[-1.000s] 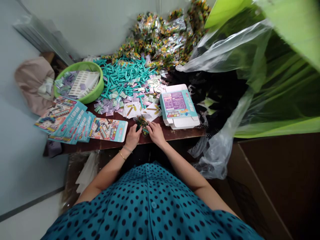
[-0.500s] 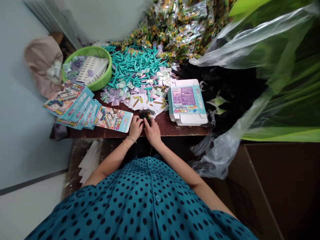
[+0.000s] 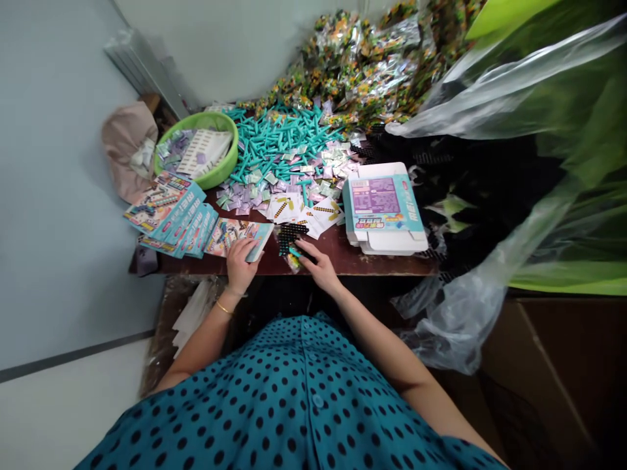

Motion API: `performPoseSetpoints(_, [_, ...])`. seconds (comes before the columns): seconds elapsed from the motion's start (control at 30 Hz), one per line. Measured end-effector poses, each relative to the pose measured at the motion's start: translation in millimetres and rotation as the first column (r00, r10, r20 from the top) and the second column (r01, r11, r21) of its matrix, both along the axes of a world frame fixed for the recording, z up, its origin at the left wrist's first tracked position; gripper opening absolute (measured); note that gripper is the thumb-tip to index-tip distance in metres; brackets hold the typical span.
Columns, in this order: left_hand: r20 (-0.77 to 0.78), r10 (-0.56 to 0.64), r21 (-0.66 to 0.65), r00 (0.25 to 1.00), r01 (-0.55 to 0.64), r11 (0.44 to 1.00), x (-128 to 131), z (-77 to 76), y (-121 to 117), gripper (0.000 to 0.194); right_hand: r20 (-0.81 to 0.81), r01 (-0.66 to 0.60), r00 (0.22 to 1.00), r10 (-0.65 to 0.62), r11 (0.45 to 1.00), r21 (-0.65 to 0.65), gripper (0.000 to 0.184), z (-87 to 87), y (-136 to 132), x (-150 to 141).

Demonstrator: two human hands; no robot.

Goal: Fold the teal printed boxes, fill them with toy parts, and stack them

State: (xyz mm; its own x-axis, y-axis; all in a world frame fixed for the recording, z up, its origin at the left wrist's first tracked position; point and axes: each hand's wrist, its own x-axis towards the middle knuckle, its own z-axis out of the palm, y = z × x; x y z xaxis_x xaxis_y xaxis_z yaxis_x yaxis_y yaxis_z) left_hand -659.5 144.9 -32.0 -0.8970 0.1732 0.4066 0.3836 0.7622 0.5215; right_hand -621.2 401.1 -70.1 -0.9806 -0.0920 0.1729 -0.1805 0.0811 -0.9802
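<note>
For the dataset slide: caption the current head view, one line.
Left hand on a printed carton, right hand at a teal piece by a black grid, teal sticks heaped behind.

A: Which details are obscured near the hands?
B: The left hand [image 3: 240,266] covers part of a flat, blue-ended printed card [image 3: 229,231]; the right hand [image 3: 319,266] partly hides a slim teal piece [image 3: 294,252].
A: And elsewhere?
B: The translucent green plastic sheeting [image 3: 578,215] is cut by the right edge, the black-dotted teal shirt [image 3: 255,391] by the lower. Fine print on the white-and-blue cardboard carton [image 3: 375,196] is illegible.
</note>
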Motion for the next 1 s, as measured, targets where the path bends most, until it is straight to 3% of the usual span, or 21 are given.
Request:
performPoseSetpoints(0.13, [-0.100,0.082,0.321,0.992,-0.046,0.946,4,30.9,18,0.039,-0.076,-0.073,0.995,0.068,0.995,-0.068,0.039,29.6,-29,0])
performPoseSetpoints(0.27, [-0.071,0.126,0.393,0.989,-0.088,0.915,7,40.5,32,0.047,-0.058,-0.144,0.987,0.147,0.988,0.049,0.044,43.1,-27,2])
performPoseSetpoints(0.37, [-0.017,-0.037,0.344,0.999,0.040,0.938,20,30.8,48,0.048,0.038,-0.273,0.962,0.272,0.938,0.214,0.054,46.5,-11,-5])
performPoseSetpoints(0.47, [-0.005,-0.233,0.216,0.972,0.229,0.949,39,15.5,65,0.045,0.084,-0.361,0.932,0.352,0.888,0.283,0.049,43.8,1,-18])
performPoseSetpoints(0.57, [-0.065,-0.198,-0.029,0.978,0.197,0.980,44,1.7,63,0.041,0.089,-0.292,0.957,0.278,0.912,0.287,0.046,36.9,5,-32])
performPoseSetpoints(0.7, [0.031,-0.056,-0.298,0.998,0.063,0.953,25,-8.2,33,0.069,0.101,-0.247,0.969,0.226,0.923,0.295,0.049,34.3,-1,-40])
performPoseSetpoints(0.8, [0.097,-0.069,-0.292,0.993,0.095,0.952,7,-8.5,12,0.069,0.052,-0.296,0.955,0.292,0.923,0.246,0.048,43.7,-9,-45])
performPoseSetpoints(1.0, [0.024,-0.192,-0.087,0.981,0.194,0.977,0,3.0,2,0.046,0.068,-0.430,0.902,0.426,0.898,0.090,0.037,71.5,1,-79])
